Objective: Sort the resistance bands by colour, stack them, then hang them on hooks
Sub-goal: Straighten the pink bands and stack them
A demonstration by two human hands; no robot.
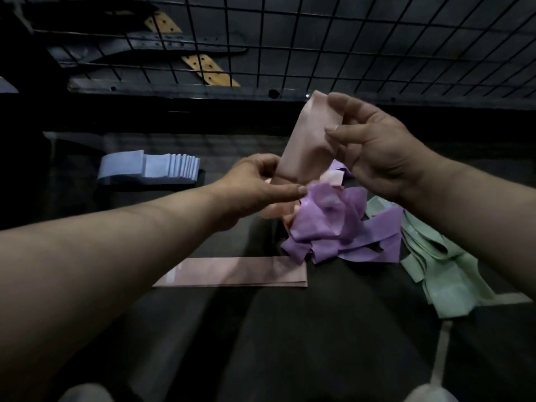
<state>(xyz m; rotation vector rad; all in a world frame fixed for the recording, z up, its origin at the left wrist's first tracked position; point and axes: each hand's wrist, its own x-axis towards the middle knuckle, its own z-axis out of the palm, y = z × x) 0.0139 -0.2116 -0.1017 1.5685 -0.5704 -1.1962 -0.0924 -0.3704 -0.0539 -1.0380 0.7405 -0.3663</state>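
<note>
I hold a pink band (307, 140) up above the table. My right hand (374, 152) pinches its upper end and my left hand (255, 187) pinches its lower end. Under them lies a tangled heap of purple bands (333, 227) with a bit of pink showing at its top. A flat stack of pink bands (237, 271) lies in front of the heap. Blue bands (150, 166) are stacked at the left. Green bands (443, 268) lie loosely piled at the right.
The dark table (290, 329) carries all the bands. Behind it stands a black wire grid panel (348, 44). Dark leather belts and tan perforated straps (208, 68) lie beyond the grid at the upper left.
</note>
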